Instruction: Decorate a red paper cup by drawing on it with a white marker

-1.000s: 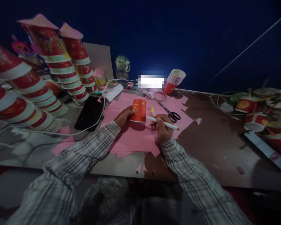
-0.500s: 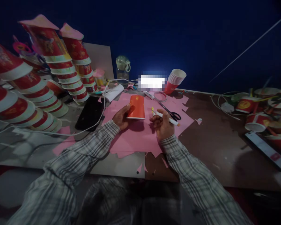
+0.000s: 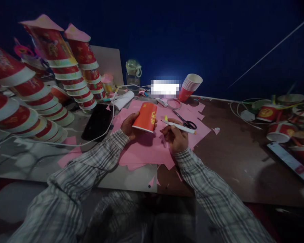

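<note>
I have the red paper cup (image 3: 145,117) tilted above the pink paper sheets (image 3: 142,152), my left fingers (image 3: 129,125) wrapped around it; just beside, my right fingers (image 3: 174,130) grip a white marker (image 3: 183,128), near the black-handled scissors (image 3: 190,125)

Paper cup (image 3: 145,116): orange-red, yellow print on the side, white rim facing down; inverted and tilted, gripped in the left hand (image 3: 129,126) above pink paper sheets (image 3: 139,153). Pen (image 3: 184,128): slim, white barrel, dark tip, orange far end; held slantwise in the right hand (image 3: 177,139), tip towards the cup but apart from it. Scissors (image 3: 190,125): black handles, on the sheets, just beyond the pen.
</note>
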The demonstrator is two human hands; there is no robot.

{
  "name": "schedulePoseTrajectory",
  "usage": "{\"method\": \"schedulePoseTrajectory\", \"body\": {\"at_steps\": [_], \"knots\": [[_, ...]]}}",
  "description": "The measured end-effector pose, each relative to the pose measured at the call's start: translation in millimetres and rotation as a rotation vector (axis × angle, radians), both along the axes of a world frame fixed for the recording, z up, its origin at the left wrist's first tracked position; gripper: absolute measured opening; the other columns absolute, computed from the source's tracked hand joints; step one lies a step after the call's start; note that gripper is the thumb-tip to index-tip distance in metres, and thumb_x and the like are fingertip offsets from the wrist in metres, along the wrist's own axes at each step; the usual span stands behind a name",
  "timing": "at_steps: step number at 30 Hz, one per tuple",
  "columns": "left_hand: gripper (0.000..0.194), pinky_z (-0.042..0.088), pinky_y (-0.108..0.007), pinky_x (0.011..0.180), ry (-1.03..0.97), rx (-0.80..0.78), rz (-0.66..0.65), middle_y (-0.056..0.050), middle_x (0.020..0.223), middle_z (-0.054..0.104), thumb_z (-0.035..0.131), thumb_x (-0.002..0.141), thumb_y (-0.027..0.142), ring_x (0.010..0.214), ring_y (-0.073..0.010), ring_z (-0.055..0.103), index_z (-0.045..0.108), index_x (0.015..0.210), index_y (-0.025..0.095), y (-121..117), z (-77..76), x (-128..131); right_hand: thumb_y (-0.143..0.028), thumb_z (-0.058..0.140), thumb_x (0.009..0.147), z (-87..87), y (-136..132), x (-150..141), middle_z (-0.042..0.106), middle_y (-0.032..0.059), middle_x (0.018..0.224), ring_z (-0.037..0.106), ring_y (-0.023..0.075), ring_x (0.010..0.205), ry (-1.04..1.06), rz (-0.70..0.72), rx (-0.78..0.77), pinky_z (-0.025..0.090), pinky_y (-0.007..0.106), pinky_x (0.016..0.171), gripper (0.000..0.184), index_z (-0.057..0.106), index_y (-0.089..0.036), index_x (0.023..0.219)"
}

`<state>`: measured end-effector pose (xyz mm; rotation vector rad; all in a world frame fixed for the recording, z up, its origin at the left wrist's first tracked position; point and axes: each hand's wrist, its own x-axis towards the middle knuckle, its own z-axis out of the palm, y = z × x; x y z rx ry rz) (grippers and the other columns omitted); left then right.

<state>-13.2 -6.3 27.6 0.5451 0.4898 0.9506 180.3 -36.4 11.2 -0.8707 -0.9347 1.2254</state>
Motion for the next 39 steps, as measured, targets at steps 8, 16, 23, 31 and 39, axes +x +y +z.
{"method": "schedulePoseTrajectory", "body": {"at_steps": [8,16,23,31,39], "knots": [[0.059,0.053,-0.048,0.099,-0.007,-0.043,0.052,-0.02,0.096,0.077,0.058,0.081,0.054,0.093,-0.0298,0.074,0.063,0.114,0.005,0,1.3,2,-0.068,0.077,0.07,4.0,2,0,0.062,-0.0043,0.049,0.06,0.0114,0.044,0.04,-0.033,-0.038,0.035,0.017,0.034,0.05,0.068,-0.021,0.084],[0.064,0.053,-0.046,0.09,0.062,0.02,0.017,-0.018,0.091,0.076,0.057,0.078,0.061,0.083,-0.0291,0.073,0.063,0.112,0.007,1,1.2,0,-0.07,0.077,0.068,4.2,3,0,0.061,-0.0029,0.047,0.059,0.0112,0.043,0.08,-0.017,-0.081,0.035,0.016,0.033,0.052,0.066,-0.019,0.075],[0.069,0.052,-0.044,0.081,0.055,-0.034,0.072,-0.013,0.083,0.071,0.046,0.083,0.063,0.069,-0.0235,0.067,0.06,0.122,0.008,3,9.4,-4,-0.07,0.077,0.068,2.5,6,2,0.057,-0.0041,0.043,0.064,0.014,0.045,0.13,0.017,-0.117,0.033,0.016,0.031,0.052,0.064,-0.02,0.074],[0.072,0.051,-0.044,0.089,0.017,-0.04,0.003,-0.008,0.078,0.068,0.049,0.079,0.064,0.067,-0.0206,0.065,0.062,0.125,0.011,7,2.7,-12,-0.069,0.078,0.068,-0.6,7,3,0.058,-0.0037,0.045,0.066,0.0148,0.047,0.143,0.048,-0.127,0.034,0.016,0.031,0.052,0.064,-0.02,0.075],[0.067,0.048,-0.055,0.1,0.064,0.031,0.131,-0.012,0.087,0.072,0.055,0.075,0.068,0.11,-0.0358,0.065,0.064,0.116,0.016,1,7.1,-8,-0.068,0.078,0.07,0.0,6,1,0.058,-0.0034,0.045,0.065,0.014,0.047,0.158,0.03,-0.124,0.035,0.016,0.031,0.051,0.065,-0.019,0.075]]}}
